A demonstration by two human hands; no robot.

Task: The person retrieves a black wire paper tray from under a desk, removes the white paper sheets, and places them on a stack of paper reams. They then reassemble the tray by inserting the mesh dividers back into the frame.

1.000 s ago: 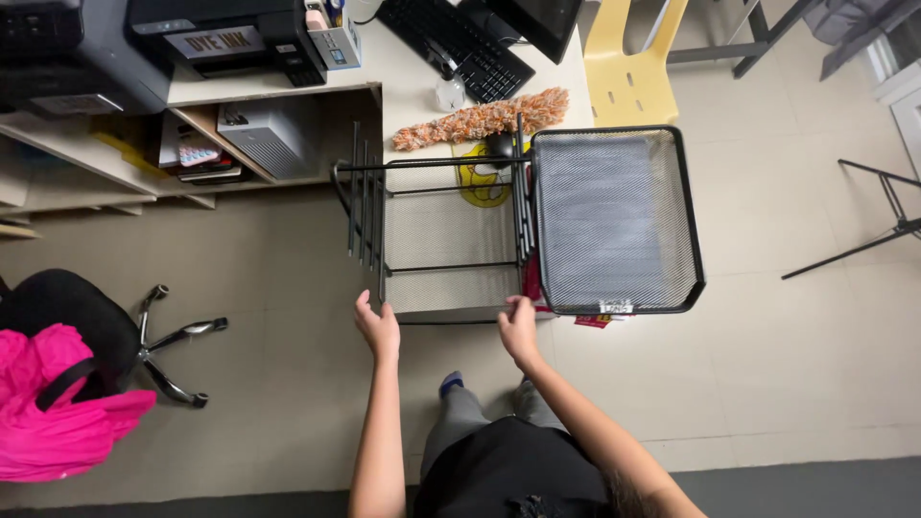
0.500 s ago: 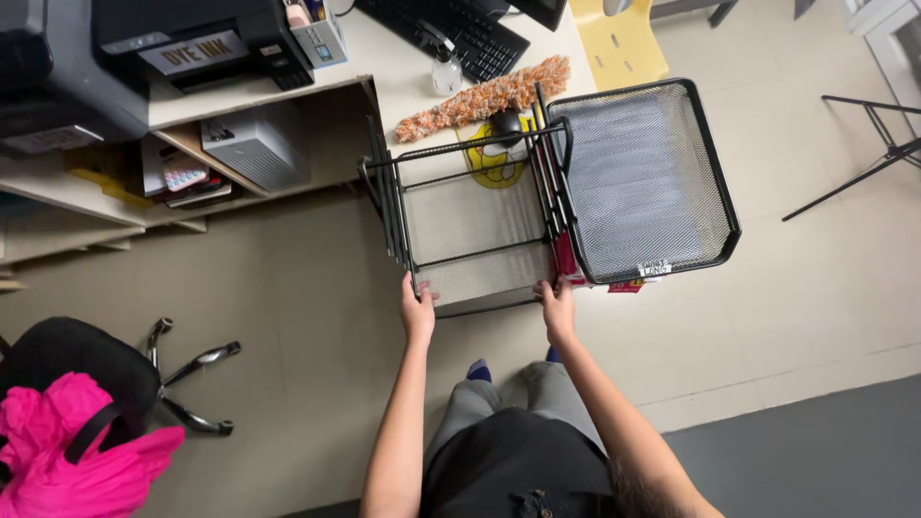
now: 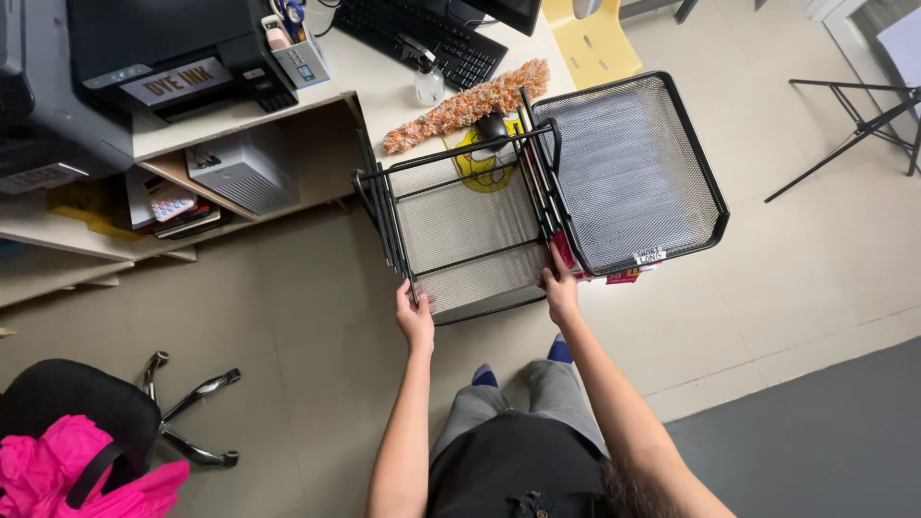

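black wire-mesh tiered tray rack point(image 3: 470, 225) held above the floor at the white desk's point(image 3: 384, 82) edge; our left hand point(image 3: 414, 321) and right hand point(image 3: 559, 293) clench its near corners. mid-carry; next, we judge, a level set-down.

We see a black mesh tray rack point(image 3: 537, 201), a fuzzy orange-and-white duster point(image 3: 467, 104), a yellow chair point(image 3: 590, 43), a black keyboard point(image 3: 422, 36), a black printer point(image 3: 173, 58), a bright pink cloth point(image 3: 67, 475) and a beige floor point(image 3: 288, 317).
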